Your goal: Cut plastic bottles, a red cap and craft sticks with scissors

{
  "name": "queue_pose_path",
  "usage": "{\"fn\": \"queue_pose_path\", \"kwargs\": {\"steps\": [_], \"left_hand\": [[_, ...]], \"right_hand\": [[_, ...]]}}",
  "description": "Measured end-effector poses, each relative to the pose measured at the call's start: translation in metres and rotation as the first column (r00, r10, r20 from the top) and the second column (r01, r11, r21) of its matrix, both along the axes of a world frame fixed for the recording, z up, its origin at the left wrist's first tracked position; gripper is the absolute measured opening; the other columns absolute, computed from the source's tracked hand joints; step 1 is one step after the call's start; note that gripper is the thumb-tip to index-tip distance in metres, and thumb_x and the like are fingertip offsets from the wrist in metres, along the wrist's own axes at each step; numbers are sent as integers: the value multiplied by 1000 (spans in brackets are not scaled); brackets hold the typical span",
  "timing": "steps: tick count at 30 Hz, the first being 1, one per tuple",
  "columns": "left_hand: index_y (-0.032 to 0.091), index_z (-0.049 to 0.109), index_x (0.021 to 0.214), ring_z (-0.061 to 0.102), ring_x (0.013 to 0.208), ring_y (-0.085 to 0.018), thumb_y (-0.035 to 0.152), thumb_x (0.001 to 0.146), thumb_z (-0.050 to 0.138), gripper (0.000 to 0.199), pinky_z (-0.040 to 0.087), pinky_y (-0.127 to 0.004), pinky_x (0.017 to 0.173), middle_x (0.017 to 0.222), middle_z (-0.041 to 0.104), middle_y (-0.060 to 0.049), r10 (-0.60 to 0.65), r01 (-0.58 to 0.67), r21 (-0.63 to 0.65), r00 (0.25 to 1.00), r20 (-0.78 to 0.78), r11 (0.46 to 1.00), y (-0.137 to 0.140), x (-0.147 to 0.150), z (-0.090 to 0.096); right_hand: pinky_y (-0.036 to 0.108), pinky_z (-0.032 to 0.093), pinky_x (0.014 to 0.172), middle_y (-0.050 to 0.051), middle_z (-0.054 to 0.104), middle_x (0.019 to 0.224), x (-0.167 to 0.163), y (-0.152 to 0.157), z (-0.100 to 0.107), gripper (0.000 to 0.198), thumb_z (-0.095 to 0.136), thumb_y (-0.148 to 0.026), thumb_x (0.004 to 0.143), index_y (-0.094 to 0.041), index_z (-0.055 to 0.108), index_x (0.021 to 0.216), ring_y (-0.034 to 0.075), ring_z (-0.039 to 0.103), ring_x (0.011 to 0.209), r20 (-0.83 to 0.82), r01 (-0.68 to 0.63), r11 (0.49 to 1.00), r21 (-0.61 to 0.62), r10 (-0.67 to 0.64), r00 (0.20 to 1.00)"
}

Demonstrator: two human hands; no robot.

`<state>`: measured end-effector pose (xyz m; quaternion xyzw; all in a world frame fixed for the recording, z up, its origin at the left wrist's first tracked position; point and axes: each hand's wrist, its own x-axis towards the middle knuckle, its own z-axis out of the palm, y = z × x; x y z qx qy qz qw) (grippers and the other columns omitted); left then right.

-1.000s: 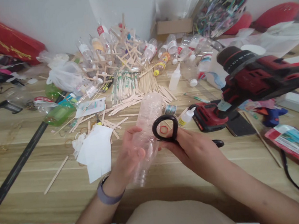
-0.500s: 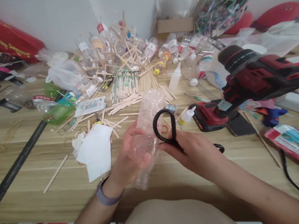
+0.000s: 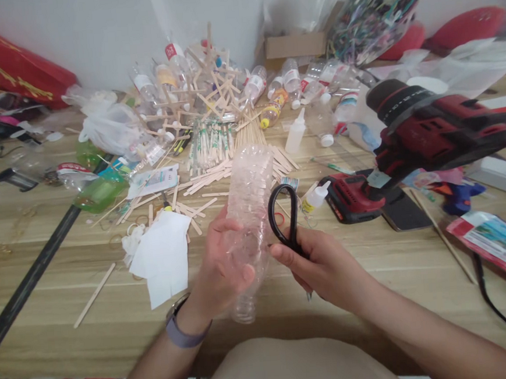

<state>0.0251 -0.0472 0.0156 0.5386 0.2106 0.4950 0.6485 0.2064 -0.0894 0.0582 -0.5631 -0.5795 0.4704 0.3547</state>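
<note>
My left hand (image 3: 226,264) is wrapped around the waist of a clear ribbed plastic bottle (image 3: 251,175), its neck toward me and its broad base pointing away. The bottle carries no label and its neck shows no cap. Close to the bottle's right side, my right hand (image 3: 322,263) grips a pair of scissors by the black handle (image 3: 296,215). One handle loop stands up above the fist. A small metal tip shows below the fingers; most of the blades are hidden, and I cannot tell whether they touch the plastic.
A red cordless drill (image 3: 423,120) stands at the right, near a small glue bottle (image 3: 315,197) and a phone (image 3: 406,209). White paper (image 3: 164,258) lies left of my hands. Wooden sticks (image 3: 212,178) and several bottles crowd the back. A green bottle (image 3: 102,192) lies left.
The scissors have shifted slightly right, away from the bottle, and turned in my right hand. The bottle has rolled and swung a little, its base tipping left.
</note>
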Motion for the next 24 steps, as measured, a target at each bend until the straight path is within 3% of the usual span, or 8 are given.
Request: {"fn": "queue_pose_path", "kwargs": {"steps": [3, 8, 12, 16, 20, 24], "left_hand": [[37, 57, 118, 56, 128, -27, 35, 82, 75, 40, 47, -44, 107, 145, 50, 2, -49, 50, -25, 998, 33, 998, 1, 0, -1], [35, 53, 120, 59, 123, -31, 43, 84, 73, 42, 48, -48, 103, 128, 63, -3, -72, 73, -72, 997, 10, 995, 2, 0, -3], [36, 52, 119, 60, 119, -29, 41, 83, 74, 42, 49, -45, 100, 126, 62, -2, -87, 90, -128, 996, 28, 988, 0, 0, -3], [34, 53, 119, 62, 113, -28, 44, 83, 73, 42, 50, -43, 98, 124, 61, -3, -76, 76, -123, 997, 7, 990, 1, 0, -3], [34, 52, 119, 62, 110, -27, 46, 83, 73, 43, 50, -43, 96, 116, 64, -2, -89, 87, -115, 996, -13, 990, 2, -1, -3], [32, 54, 117, 63, 111, -26, 41, 81, 76, 43, 51, -39, 95, 118, 65, -1, -48, 42, -122, 998, -47, 992, 2, -1, -1]], "right_hand": [[23, 25, 36, -8, 41, 43, -1, -1, 0, 47, 46, -67, 91, -25, 39, 71, 10, 36, 35, -97, -8, 997, -70, 1, 995], [27, 36, 46, -2, 57, 55, 5, -1, -2, 35, 51, -56, 94, -24, 53, 80, 15, 52, 46, 212, 67, 963, 262, -125, 969], [29, 42, 54, 6, 71, 75, 10, 1, -5, 37, 44, -52, 101, -20, 61, 94, 21, 66, 63, 461, -42, 897, 440, -185, 868], [31, 40, 53, 8, 68, 68, 12, 5, -5, 51, 32, -55, 104, -17, 61, 84, 23, 66, 59, 604, -182, 780, 599, -291, 742], [30, 36, 51, 6, 65, 64, 14, 8, -2, 50, 30, -51, 105, -17, 59, 81, 20, 63, 54, 647, -273, 725, 632, -300, 701], [30, 35, 50, 5, 62, 61, 13, 8, -6, 48, 33, -49, 105, -17, 58, 81, 20, 61, 52, 655, -269, 741, 616, -291, 698]]}}
